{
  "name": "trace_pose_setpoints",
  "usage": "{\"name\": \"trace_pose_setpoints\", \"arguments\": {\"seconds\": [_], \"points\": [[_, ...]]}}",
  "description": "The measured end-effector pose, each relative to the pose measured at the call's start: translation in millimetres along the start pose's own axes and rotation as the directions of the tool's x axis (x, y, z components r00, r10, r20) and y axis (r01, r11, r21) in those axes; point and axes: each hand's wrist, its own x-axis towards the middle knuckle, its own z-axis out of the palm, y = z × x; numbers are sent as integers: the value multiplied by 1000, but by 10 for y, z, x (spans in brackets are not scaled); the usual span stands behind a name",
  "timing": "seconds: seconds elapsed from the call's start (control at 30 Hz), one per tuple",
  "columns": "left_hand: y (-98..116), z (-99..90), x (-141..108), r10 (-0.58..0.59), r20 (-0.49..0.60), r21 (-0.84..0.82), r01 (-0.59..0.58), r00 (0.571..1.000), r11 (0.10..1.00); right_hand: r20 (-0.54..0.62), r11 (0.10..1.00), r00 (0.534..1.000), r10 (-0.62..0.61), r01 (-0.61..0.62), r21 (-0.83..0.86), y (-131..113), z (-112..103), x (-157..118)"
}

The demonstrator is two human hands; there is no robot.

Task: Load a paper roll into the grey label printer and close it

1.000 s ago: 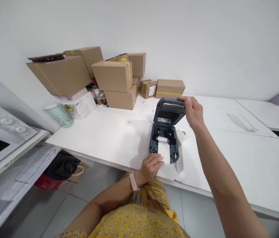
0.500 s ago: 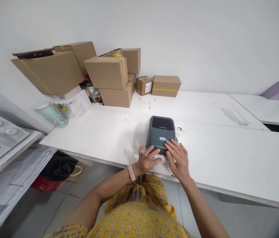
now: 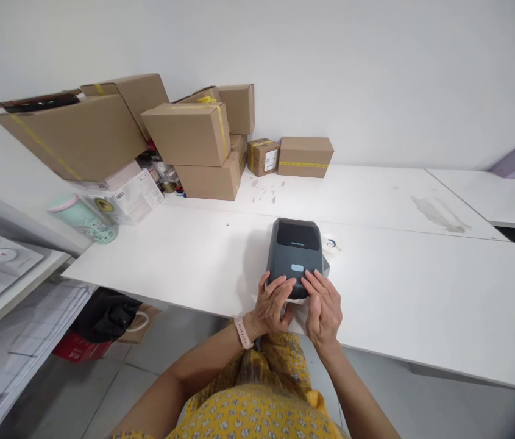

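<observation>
Uneven pressure from the bare left hand (image 3: 273,308) and right hand (image 3: 325,311) might leave one side of the lid unlatched or pinch the white paper edge (image 3: 298,300) beneath. The fingers rest bent on the lid's front, gripping nothing. The slate-grey, bevelled plastic label printer (image 3: 284,257), near the white counter's (image 3: 398,292) front edge, has a glossy black panel (image 3: 298,234) and a pale-blue rectangle (image 3: 297,267).
</observation>
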Motion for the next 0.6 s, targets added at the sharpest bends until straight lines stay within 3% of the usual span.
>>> {"name": "trace_pose_setpoints", "arguments": {"seconds": [0.13, 0.23, 0.3, 0.33, 0.37, 0.4, 0.43, 0.47, 0.53, 0.57, 0.6], "points": [[-4, 13, 34, -5, -16, -21, 5, 1000, 1000, -78, 1000, 997, -13, 15, 21, 30, 70, -24], [91, -176, 120, -42, 51, -97, 46, 998, 994, -57, 1000, 998, -10, 11, 29, 15, 23, 8], [224, -381, 166, -125, 147, -192, 152, 981, 970, 18, 998, 999, 37, -38, 44, -24, -67, 47], [300, -479, 177, -233, 137, -249, 261, 963, 933, 62, 996, 995, 73, -76, 56, -50, -120, 64], [371, -557, 180, -399, 117, -297, 415, 909, 860, 100, 990, 988, 115, -123, 69, -77, -173, 77], [430, -609, 179, -575, 127, -353, 579, 808, 735, 128, 982, 978, 162, -173, 81, -104, -221, 84], [468, -628, 178, -725, 168, -417, 714, 668, 562, 144, 972, 968, 203, -218, 91, -129, -259, 86], [484, -616, 178, -816, 276, -464, 814, 509, 350, 148, 963, 961, 234, -249, 98, -150, -285, 81], [455, -518, 195, -807, 549, -446, 893, 218, -63, 140, 956, 955, 261, -276, 98, -181, -306, 65], [422, -450, 213, -740, 659, -405, 892, 131, -203, 139, 957, 955, 263, -276, 91, -190, -305, 56], [388, -382, 235, -669, 738, -363, 889, 92, -278, 144, 959, 955, 260, -273, 81, -196, -302, 50]]}}
